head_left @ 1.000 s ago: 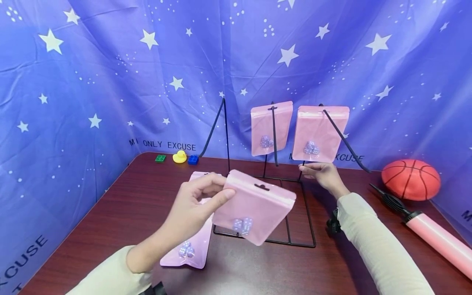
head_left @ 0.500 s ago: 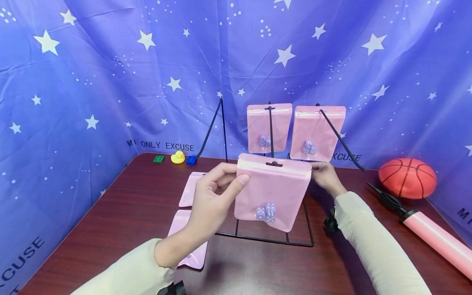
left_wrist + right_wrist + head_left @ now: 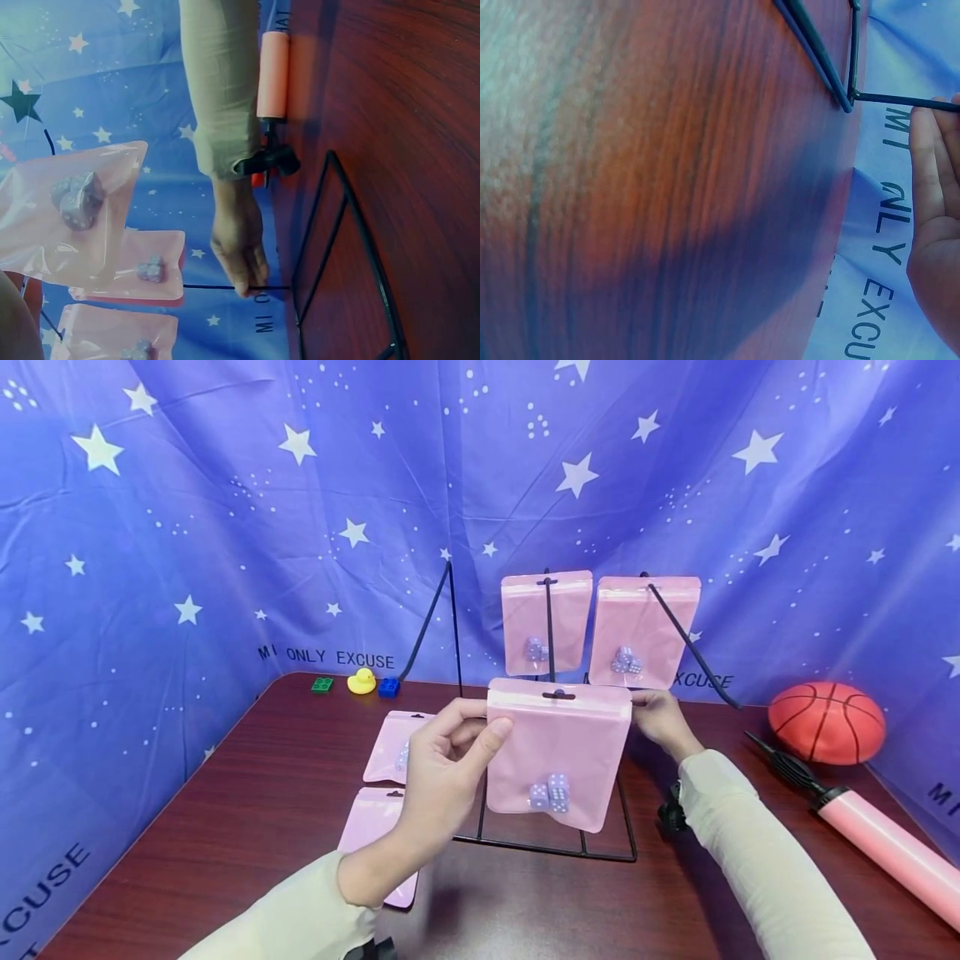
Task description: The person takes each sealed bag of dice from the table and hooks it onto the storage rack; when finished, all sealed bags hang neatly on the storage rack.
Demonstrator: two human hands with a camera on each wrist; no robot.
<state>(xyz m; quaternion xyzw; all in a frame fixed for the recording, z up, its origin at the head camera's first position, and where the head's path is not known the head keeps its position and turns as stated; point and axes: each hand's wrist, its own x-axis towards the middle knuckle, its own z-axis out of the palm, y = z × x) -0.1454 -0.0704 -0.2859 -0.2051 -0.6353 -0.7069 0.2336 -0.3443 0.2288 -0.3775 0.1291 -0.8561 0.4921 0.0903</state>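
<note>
My left hand [image 3: 442, 777] pinches the left edge of a pink zip bag [image 3: 558, 735] between thumb and fingers, holding it upright in front of the rack. Light purple dice [image 3: 551, 793] show through the bag, and a hang hole is near its top. Behind it, my right hand [image 3: 663, 722] is partly hidden in the head view. In the left wrist view the fingers of the right hand [image 3: 240, 247] hold an upright of the black wire display rack [image 3: 360, 217]. Two similar bags hang on rack hooks, one in the middle [image 3: 525, 618] and one at right [image 3: 630, 618].
Two more pink bags lie on the table at left, a farther one [image 3: 384, 747] and a nearer one [image 3: 367, 822]. A bare hook [image 3: 427, 622] juts from the rack's left. Toy bricks [image 3: 388, 687], a yellow duck [image 3: 362, 682], a basketball [image 3: 827, 722] and a pink hand pump [image 3: 888, 852] surround it.
My left hand has moved right and brought the bag from a tilt to nearly upright before the rack. The right hand stays at the rack's upright.
</note>
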